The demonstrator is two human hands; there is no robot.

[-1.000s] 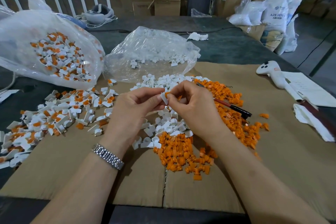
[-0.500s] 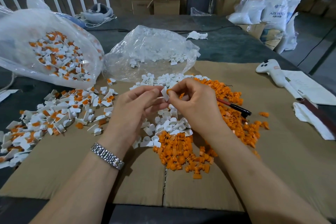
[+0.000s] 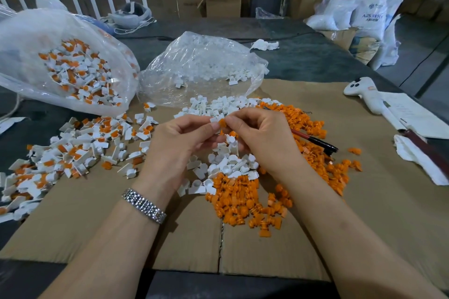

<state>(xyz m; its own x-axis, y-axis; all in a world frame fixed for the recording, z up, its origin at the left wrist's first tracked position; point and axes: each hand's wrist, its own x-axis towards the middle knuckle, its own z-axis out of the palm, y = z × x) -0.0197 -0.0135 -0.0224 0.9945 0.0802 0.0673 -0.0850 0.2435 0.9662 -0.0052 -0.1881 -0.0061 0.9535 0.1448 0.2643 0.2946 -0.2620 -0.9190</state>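
My left hand [image 3: 177, 145] pinches a small white plastic piece [image 3: 213, 119] between thumb and fingers. Pressed against it is a small orange plug [image 3: 222, 122], pinched by my right hand [image 3: 262, 138]. Both hands hover over a heap of loose white pieces [image 3: 230, 160] and a spread of orange plugs [image 3: 245, 201] on flat cardboard [image 3: 97, 221]. To the left lies a pile of joined white-and-orange pieces [image 3: 73, 150].
A clear bag of joined pieces [image 3: 73, 73] lies at the back left, and a clear bag of white pieces [image 3: 201, 68] behind the hands. A red-and-black pen [image 3: 315, 139], a white handheld controller [image 3: 366, 94], papers [image 3: 413, 116] and a crumpled tissue [image 3: 418, 158] lie to the right.
The hands have stayed together over the heap. The orange plug now shows more plainly between the fingertips, pressed against the white piece.
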